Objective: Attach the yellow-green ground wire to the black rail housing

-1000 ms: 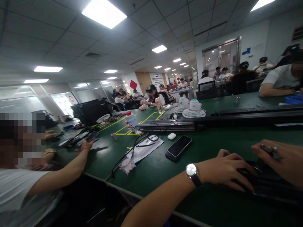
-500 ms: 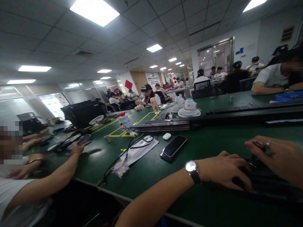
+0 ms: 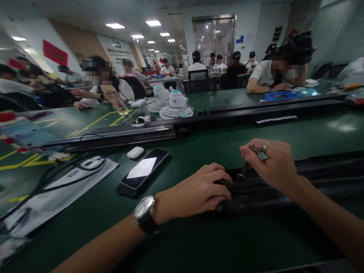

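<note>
My left hand (image 3: 199, 187), with a watch (image 3: 144, 207) at the wrist, has its fingers curled over the near end of a long black rail (image 3: 321, 178). The fingertips hide what lies beneath them. My right hand (image 3: 277, 163), a ring on one finger, is closed round a small shiny metal tool (image 3: 241, 173) whose lower end points down at the rail, close by my left fingertips. Its exact kind cannot be made out. The rail lies on the green table (image 3: 182, 246) and runs off to the right under my right forearm.
A phone (image 3: 145, 170) and a white earbud case (image 3: 135, 152) lie left of my hands. Further left are a white paper (image 3: 71, 185) and a black cable. Beyond stand long dark rails (image 3: 256, 110), white fans (image 3: 176, 106) and a blue tray (image 3: 281, 95). Several people sit around.
My view has swung to the right, so the table's things sit further left. Both hands stay at the rail's end, the right still round the metal tool. The phone's screen now shows a bright patch.
</note>
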`<state>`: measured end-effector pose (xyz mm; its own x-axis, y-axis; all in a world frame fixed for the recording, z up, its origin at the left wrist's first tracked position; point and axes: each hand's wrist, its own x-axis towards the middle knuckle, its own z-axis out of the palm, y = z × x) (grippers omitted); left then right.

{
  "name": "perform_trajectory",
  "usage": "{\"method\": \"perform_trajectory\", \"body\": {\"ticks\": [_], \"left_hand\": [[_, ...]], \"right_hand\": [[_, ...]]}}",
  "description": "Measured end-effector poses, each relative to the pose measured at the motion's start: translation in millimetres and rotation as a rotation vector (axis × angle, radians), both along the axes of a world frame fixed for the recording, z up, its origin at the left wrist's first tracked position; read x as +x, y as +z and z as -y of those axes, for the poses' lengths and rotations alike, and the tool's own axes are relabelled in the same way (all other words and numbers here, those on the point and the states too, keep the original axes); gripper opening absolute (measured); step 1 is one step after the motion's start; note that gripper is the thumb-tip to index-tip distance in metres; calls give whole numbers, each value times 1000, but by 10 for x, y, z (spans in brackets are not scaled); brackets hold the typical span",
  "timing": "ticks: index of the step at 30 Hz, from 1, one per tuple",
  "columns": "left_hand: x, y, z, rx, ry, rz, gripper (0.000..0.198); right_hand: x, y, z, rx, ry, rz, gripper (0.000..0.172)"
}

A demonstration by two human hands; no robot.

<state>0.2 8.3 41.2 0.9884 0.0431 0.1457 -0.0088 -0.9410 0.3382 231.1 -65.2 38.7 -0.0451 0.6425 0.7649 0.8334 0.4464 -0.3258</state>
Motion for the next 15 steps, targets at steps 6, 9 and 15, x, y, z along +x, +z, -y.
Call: {"method": "perform_trajectory", "body": {"ticks": [6,9,15], "left_hand": [[-200,-54,-81,-79,91,38,13],[-209,-96,-101,-103,75,31,10],[-181,-144,-90,-125,10,-27,16]], "right_hand": [[-67,31,36,-7,49,31,28],[-68,33,38,-23,-2,49,26],[-69,11,39,-111,-70,105,30]]}}
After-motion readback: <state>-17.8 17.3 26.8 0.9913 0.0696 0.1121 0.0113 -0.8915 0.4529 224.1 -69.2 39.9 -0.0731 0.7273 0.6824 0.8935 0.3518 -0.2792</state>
